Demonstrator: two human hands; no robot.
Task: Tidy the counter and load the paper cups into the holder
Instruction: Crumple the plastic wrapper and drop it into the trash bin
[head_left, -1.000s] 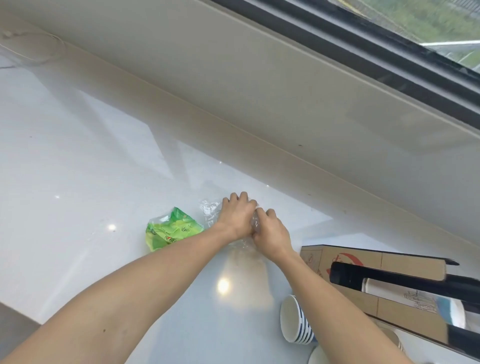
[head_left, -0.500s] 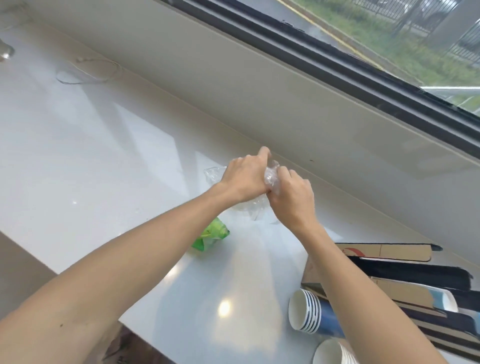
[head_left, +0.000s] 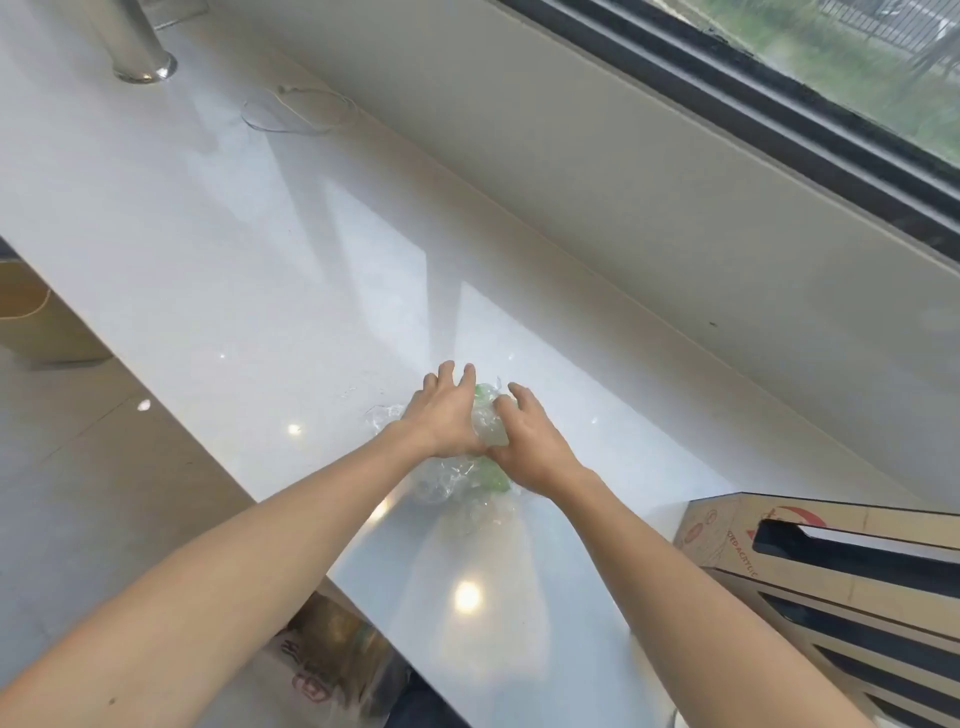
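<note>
On the white counter (head_left: 249, 249) lies a crumpled bundle of clear plastic wrap (head_left: 441, 483) with a green wrapper (head_left: 493, 480) showing through it. My left hand (head_left: 444, 415) presses on the bundle's left side, fingers spread. My right hand (head_left: 530, 447) clasps the right side, and the two hands squeeze the bundle between them. The brown cardboard cup holder (head_left: 727, 540), with long black slots, lies at the right edge. No paper cups are in view.
A metal post (head_left: 140, 47) stands at the far left end of the counter, with a thin looped cable (head_left: 296, 109) beside it. The window sill wall runs along the back. A plastic bag (head_left: 332, 654) sits on the floor below the counter's front edge.
My hands came down from mid-air with the clear plastic onto the green wrapper, which now sits inside the bundle. The view has shifted, and the paper cups have left the frame.
</note>
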